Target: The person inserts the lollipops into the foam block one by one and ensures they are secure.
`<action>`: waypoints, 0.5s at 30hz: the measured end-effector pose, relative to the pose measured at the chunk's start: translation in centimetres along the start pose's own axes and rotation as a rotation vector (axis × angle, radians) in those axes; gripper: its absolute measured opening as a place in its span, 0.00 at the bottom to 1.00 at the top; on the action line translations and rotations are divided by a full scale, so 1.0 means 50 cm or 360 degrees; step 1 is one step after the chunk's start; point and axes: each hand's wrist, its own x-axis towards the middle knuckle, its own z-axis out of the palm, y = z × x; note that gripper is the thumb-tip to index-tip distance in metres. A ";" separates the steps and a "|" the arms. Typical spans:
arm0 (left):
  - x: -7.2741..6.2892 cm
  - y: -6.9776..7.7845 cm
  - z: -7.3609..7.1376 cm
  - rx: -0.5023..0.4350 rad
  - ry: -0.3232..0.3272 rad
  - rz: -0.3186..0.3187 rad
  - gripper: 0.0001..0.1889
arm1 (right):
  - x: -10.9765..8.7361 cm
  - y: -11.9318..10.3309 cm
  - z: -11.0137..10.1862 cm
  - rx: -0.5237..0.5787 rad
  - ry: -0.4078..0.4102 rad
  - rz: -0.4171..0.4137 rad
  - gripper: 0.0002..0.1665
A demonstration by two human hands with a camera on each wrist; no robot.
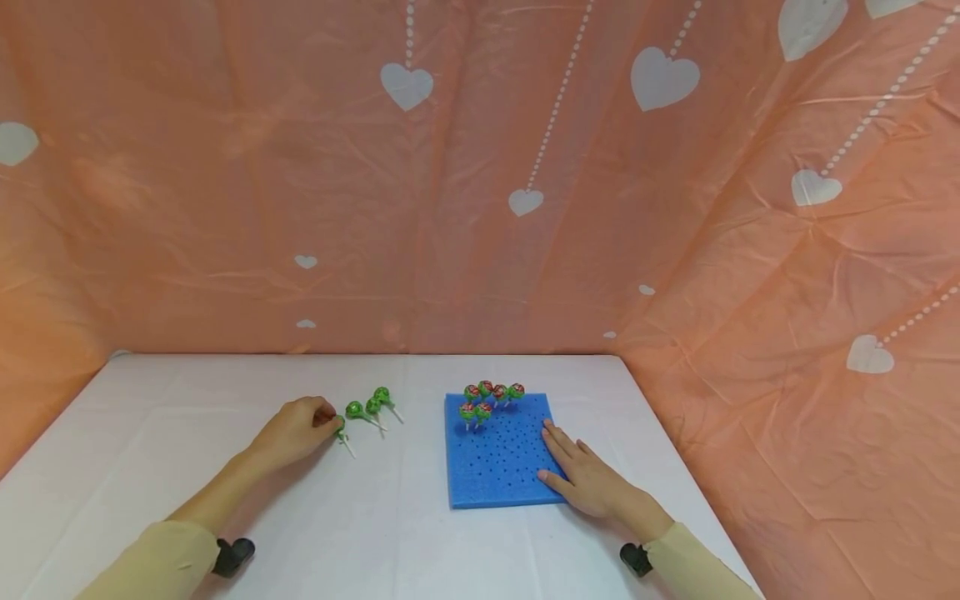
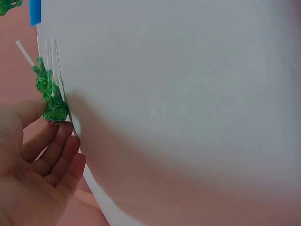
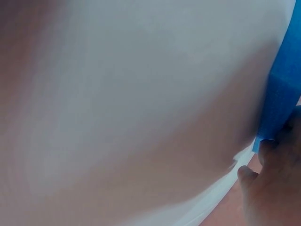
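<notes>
My left hand (image 1: 302, 427) pinches the round head of a green-wrapped lollipop (image 1: 341, 435) between thumb and fingertips, its white stick pointing away toward the board. In the left wrist view the green wrapper (image 2: 55, 112) shows at the fingertips. Three more green lollipops (image 1: 354, 409) lie just beyond on the table. My right hand (image 1: 588, 479) rests with spread fingers on the right edge of a blue foam board (image 1: 472, 493) dotted with small holes. Several red-and-green lollipops (image 1: 483, 412) stand upright in the board's far left part.
A white cloth covers the table (image 1: 300, 533). Behind it and along the right side hangs an orange curtain (image 1: 465, 275) with white hearts. Dark bands (image 1: 234, 557) sit at both wrists.
</notes>
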 end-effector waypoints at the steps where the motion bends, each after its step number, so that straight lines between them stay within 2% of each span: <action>1: 0.001 -0.001 0.001 0.0005 0.0001 -0.0005 0.13 | 0.000 -0.001 -0.001 0.0001 0.0002 -0.0001 0.47; 10: 0.003 -0.001 0.003 -0.0033 -0.0001 -0.0025 0.11 | -0.003 -0.005 -0.004 -0.0013 -0.0001 -0.0003 0.46; 15: 0.002 -0.004 0.008 -0.0089 0.0034 -0.0026 0.11 | -0.003 -0.005 -0.004 0.0001 0.0001 -0.0003 0.46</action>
